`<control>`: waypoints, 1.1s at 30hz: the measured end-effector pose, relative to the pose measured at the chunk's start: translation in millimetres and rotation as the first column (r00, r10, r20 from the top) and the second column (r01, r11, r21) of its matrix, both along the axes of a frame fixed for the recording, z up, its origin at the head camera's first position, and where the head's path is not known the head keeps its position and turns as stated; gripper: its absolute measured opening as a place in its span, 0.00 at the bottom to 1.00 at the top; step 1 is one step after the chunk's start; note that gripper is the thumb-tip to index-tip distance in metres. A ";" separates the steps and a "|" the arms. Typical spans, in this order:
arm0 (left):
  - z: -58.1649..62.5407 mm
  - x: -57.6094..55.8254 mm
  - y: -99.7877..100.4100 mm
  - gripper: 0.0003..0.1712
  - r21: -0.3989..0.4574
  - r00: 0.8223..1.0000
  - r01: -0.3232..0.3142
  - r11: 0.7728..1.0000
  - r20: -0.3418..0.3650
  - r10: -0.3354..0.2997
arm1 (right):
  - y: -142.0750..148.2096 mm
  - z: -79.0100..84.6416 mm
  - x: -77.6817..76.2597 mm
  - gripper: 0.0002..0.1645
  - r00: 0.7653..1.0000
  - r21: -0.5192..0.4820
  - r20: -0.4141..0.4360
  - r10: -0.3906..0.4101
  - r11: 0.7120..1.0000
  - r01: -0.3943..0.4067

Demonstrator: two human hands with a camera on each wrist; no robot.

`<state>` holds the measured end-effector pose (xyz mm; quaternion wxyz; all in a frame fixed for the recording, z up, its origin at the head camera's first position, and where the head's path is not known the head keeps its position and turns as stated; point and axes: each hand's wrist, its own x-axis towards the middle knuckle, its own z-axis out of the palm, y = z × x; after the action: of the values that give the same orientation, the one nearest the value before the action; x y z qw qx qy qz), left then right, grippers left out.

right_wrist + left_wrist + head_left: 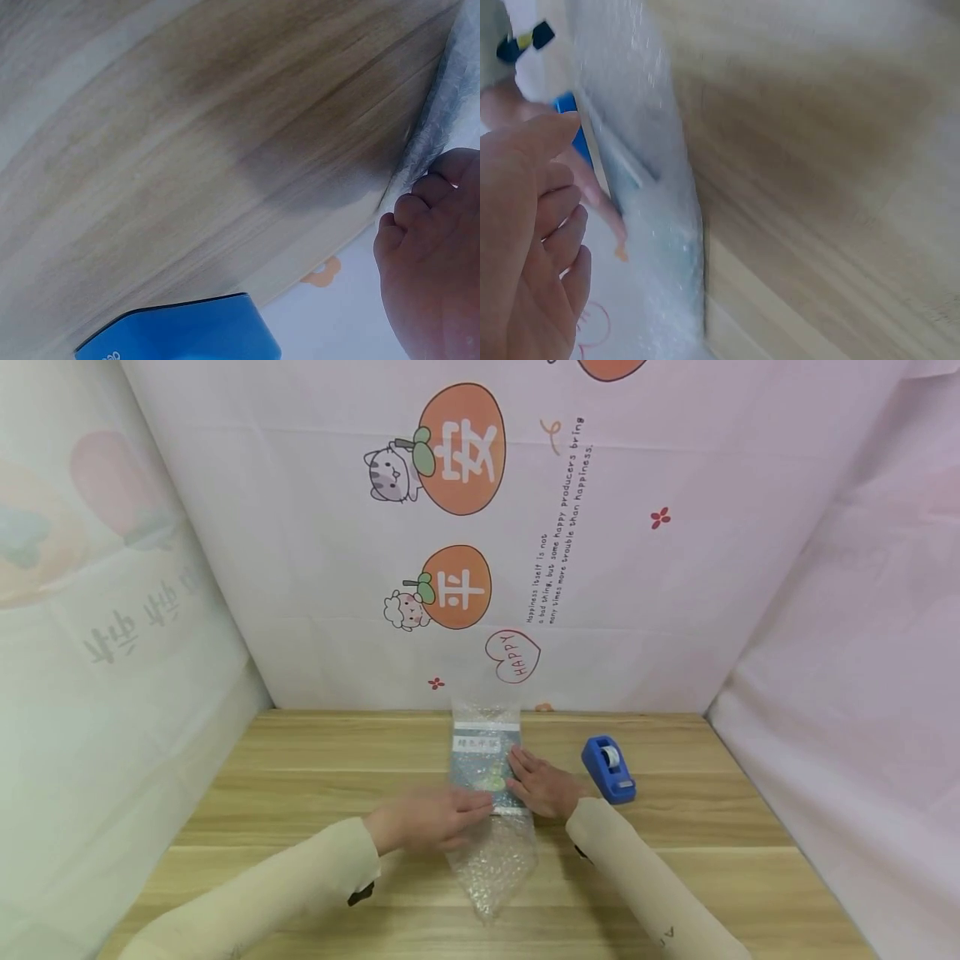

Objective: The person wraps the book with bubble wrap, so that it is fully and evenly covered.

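Observation:
A flat blue-grey, book-like item (472, 764) with a white title strip lies in clear bubble wrap at the middle of the table. Loose bubble wrap (491, 872) extends from its near end and narrows to a point. My left hand (431, 818), blurred in the head view, reaches its extended fingers over the lower left of the package. On the right side, my right hand (547, 787) rests its fingers on the package's edge. The right wrist view shows that hand's fingers (412, 210) against the bubble wrap (431, 127).
A blue tape dispenser (609, 770) with a roll in it stands right of my right hand. The wood-grain table (322, 752) meets a printed white cloth (337, 643) at its back edge. More cloth hangs at the left and right.

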<state>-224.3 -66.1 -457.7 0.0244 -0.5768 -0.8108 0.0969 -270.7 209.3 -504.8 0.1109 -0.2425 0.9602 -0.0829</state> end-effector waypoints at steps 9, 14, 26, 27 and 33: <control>-9.9 30.8 -2.4 0.33 0.024 0.994 0.110 0.994 -0.018 -0.110 | -0.5 1.1 1.3 0.41 1.000 -0.012 0.001 -0.002 1.000 0.002; -20.5 42.8 -2.8 0.32 0.053 0.994 0.111 0.992 -0.024 -0.110 | -0.3 -1.1 0.2 0.42 1.000 0.014 0.004 -0.008 1.000 0.008; -40.6 54.1 1.4 0.34 0.082 0.993 0.118 0.990 0.018 -0.120 | -2.2 -2.7 0.6 0.42 1.000 0.020 0.003 -0.026 0.999 0.026; -41.8 54.7 1.8 0.34 0.086 0.993 0.112 0.990 0.025 -0.115 | -2.1 -2.8 0.7 0.42 1.000 0.017 0.000 -0.027 0.999 0.027; -46.4 55.3 2.5 0.32 0.114 0.995 0.100 0.988 0.017 -0.103 | -1.8 -3.5 0.0 0.41 0.999 0.015 -0.006 -0.032 0.999 0.032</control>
<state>-169.0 -63.5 -504.0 0.0528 -0.6161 -0.7848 0.0427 -270.7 207.5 -508.4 0.1089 -0.2263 0.9649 -0.0766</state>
